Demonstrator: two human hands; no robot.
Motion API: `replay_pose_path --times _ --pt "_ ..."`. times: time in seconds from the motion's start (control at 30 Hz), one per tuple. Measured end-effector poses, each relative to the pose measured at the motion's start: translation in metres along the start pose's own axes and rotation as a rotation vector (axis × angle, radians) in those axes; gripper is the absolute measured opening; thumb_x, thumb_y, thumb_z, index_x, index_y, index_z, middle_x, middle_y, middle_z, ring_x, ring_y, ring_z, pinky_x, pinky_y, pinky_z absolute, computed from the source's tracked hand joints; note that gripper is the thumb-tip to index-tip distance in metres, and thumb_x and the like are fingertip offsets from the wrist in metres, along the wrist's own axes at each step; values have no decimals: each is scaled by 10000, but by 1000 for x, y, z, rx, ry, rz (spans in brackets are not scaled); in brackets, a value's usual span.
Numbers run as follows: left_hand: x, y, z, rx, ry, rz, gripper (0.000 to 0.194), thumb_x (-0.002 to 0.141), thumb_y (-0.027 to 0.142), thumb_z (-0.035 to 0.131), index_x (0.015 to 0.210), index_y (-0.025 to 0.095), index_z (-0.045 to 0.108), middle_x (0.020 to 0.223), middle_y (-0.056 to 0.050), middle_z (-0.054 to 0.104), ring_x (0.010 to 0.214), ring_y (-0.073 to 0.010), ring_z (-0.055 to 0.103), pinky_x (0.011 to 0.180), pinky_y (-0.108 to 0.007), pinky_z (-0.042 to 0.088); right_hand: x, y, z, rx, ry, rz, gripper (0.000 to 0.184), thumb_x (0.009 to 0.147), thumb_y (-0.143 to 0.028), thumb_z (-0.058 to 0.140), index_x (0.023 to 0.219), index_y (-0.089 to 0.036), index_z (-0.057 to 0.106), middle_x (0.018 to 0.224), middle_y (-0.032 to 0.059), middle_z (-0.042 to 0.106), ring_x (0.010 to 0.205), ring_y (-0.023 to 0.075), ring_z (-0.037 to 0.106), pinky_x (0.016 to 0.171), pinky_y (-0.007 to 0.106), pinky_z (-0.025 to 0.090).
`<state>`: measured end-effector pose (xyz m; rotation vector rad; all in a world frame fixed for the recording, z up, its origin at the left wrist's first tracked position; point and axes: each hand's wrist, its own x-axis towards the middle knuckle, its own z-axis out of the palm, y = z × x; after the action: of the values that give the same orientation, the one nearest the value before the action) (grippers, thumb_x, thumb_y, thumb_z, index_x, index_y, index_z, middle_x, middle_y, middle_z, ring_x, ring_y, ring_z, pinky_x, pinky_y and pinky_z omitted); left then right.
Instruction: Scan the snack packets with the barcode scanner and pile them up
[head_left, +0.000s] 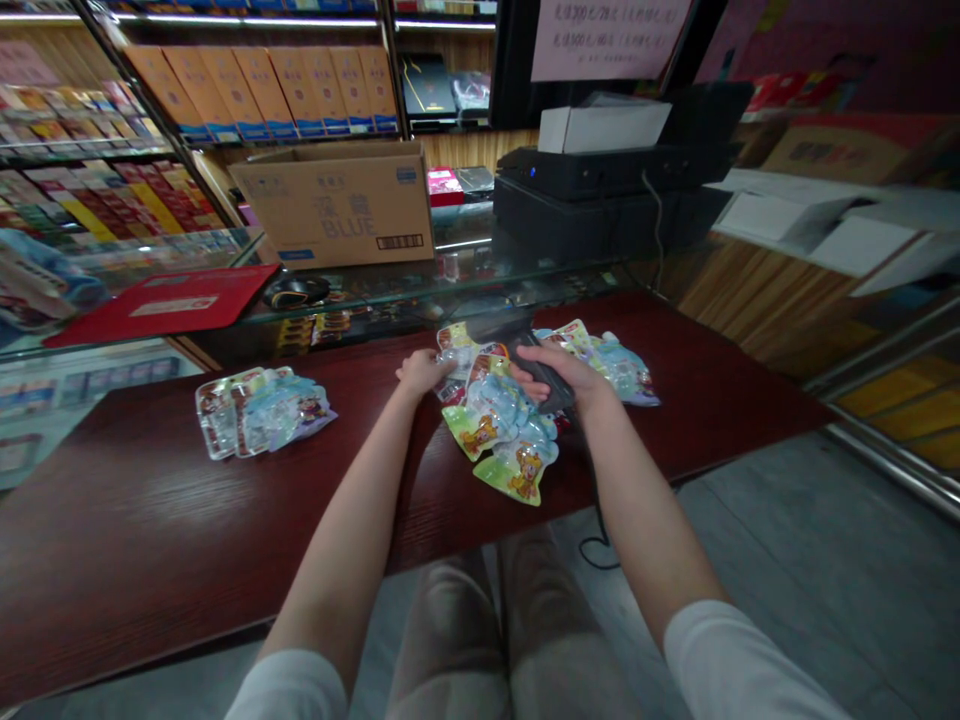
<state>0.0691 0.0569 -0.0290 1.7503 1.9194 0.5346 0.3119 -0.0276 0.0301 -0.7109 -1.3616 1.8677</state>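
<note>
My right hand is wrapped round a dark handheld barcode scanner, its head pointing left over a pile of packets. A dark cord hangs from it past the table edge. My left hand grips the edge of a clear plastic snack packet at the left of the pile. Below and between both hands lie packets with green corners and cartoon animals, overlapping each other. Similar packets rest to the right behind my right hand. Apart on the left lies another small stack of packets.
Beyond the dark red table stands a glass counter with a cardboard box, a black mouse, a red mat and a black printer-like machine. White boxes stand at the right. Stocked shelves line the back.
</note>
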Motion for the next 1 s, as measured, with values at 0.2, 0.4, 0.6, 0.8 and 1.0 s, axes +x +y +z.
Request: replay_pose_path --times 0.2,0.4,0.6,0.8,1.0 --pt "5 -12 14 -441 154 53 448 583 299 836 973 228 629 944 -34 713 1005 -269 655 991 -479 422 0 2 -1 4 7 -5 382 853 -441 702 735 -197 434 558 -65 486 373 30 358 369 164 350" --pt "19 -24 16 -1070 300 112 317 639 256 743 905 156 603 837 -39 688 798 -185 661 817 -343 540 0 1 2 4 59 13 375 826 -429 725 743 -195 445 571 -55 505 364 37 380 350 170 334" --pt "26 -30 17 -1359 400 168 303 723 271 695 990 162 604 940 -59 717 884 -187 693 893 -357 544 2 -1 8 -37 131 50 382 798 -436 752 756 -196 457 547 -48 525 345 51 406 330 177 312" --pt "31 -34 27 -1296 347 187 279 759 264 689 1007 178 596 985 -63 717 917 -183 690 912 -358 544 4 -1 8 -35 177 72 351 770 -410 769 854 -186 512 562 -52 547 349 53 404 329 183 318" --pt "31 -33 27 -1293 356 171 270 759 260 675 999 164 597 985 -83 717 931 -219 699 914 -403 549 4 2 5 -55 171 90 322 788 -410 749 883 -181 544 554 -56 527 356 55 403 340 194 329"
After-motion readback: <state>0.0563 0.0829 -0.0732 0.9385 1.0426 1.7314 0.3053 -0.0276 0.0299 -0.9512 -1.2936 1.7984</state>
